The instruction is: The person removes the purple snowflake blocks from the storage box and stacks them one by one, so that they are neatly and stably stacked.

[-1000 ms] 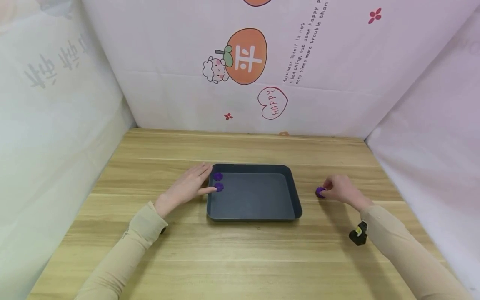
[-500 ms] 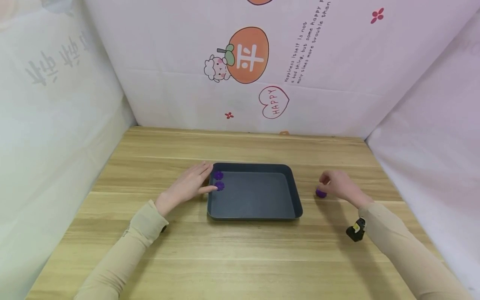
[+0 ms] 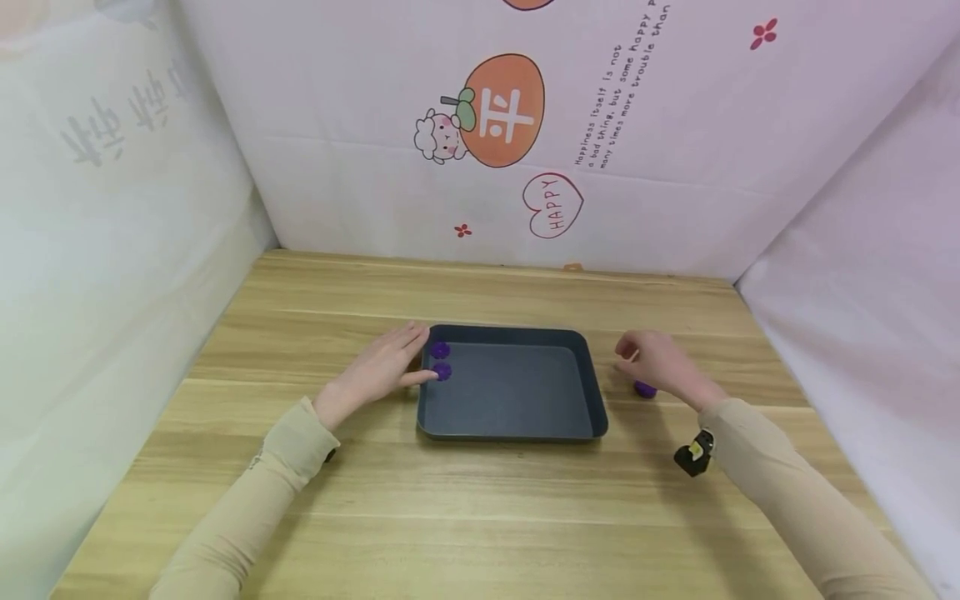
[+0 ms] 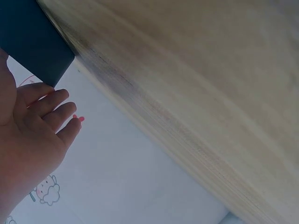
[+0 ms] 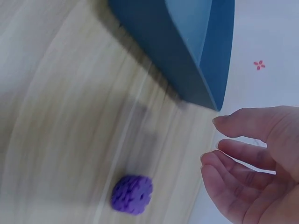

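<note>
A dark grey-blue rectangular tray lies on the wooden table. Two small purple scalloped discs sit in its far left corner area, one nearer than the other. My left hand rests at the tray's left rim with fingers extended, its thumb reaching over the rim to the nearer disc. Right of the tray, my right hand hovers with fingers loosely bent and thumb apart; in the right wrist view nothing shows between them. Below it on the table stands a short purple piece with notched sides and a small centre hole, partly hidden by the hand in the head view.
The wooden table is bounded by a printed white cloth at the back and white cloth on both sides. A black wrist device hangs under the right sleeve.
My right hand has come off the notched purple piece and moved left toward the tray, leaving the piece on the table. My left hand has stayed at the rim.
</note>
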A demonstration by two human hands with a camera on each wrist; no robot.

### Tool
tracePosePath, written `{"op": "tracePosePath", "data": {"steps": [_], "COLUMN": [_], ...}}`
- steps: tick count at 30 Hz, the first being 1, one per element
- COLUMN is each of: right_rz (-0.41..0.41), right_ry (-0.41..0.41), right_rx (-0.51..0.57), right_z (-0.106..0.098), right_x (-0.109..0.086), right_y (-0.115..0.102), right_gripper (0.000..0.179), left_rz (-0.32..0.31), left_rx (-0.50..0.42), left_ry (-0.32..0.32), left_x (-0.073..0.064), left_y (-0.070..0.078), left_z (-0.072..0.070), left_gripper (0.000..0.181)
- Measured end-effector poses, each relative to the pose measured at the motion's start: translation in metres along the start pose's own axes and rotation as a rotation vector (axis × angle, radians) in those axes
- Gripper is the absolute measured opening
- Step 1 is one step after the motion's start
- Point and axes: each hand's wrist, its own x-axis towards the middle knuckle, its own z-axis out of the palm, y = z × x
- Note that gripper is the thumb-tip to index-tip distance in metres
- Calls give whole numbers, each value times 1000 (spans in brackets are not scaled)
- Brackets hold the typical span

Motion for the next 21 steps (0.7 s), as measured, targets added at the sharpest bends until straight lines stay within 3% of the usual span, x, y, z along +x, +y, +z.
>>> {"op": "tracePosePath", "data": {"steps": [4, 21], "right_rz": [5, -113], "right_ry": [-23, -44], "right_rx": [19, 5], "right_z": [2, 25], "right_x": [6, 31], "right_y": [-11, -56], "right_gripper": [22, 22], "left_rz": [-1, -1], "left_rx": [6, 15], "left_ry": [3, 12], "left_x": [0, 0], "left_y": [0, 4], "left_z": [0, -2], "left_gripper": [79, 79]}}
